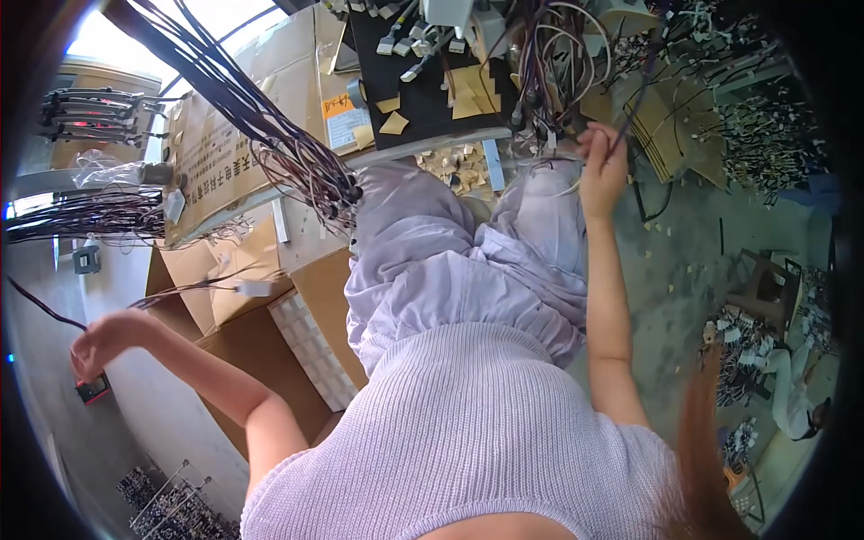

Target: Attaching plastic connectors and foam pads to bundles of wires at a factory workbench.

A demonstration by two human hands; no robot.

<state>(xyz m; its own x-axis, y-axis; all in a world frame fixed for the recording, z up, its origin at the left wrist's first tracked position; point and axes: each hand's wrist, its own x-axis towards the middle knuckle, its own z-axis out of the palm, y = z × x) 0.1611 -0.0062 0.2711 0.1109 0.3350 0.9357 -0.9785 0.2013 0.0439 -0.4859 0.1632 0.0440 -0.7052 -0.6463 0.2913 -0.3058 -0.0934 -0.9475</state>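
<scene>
Out at the far left, my left hand [106, 340] is closed on a dark cable [40, 306]. Wires come out on the hand's other side and end near a white connector [255, 288] above an open cardboard box. My right hand [603, 169] is raised beside my right knee, its fingers pinched on a thin dark wire [643, 90] that runs upward. Just left of it, a bunch of loose wires [544, 72] hangs at the table edge. A thick bundle of dark cables [243, 112] slants down to my left thigh, its ends beside it.
The black tabletop [382, 67] ahead carries white connectors [412, 70] and yellow paper pieces [393, 123]. At left stand a cardboard sheet [216, 148] and an open cardboard box [236, 378]. More cable bunches [774, 135] hang at right; a person [792, 396] is at the far right.
</scene>
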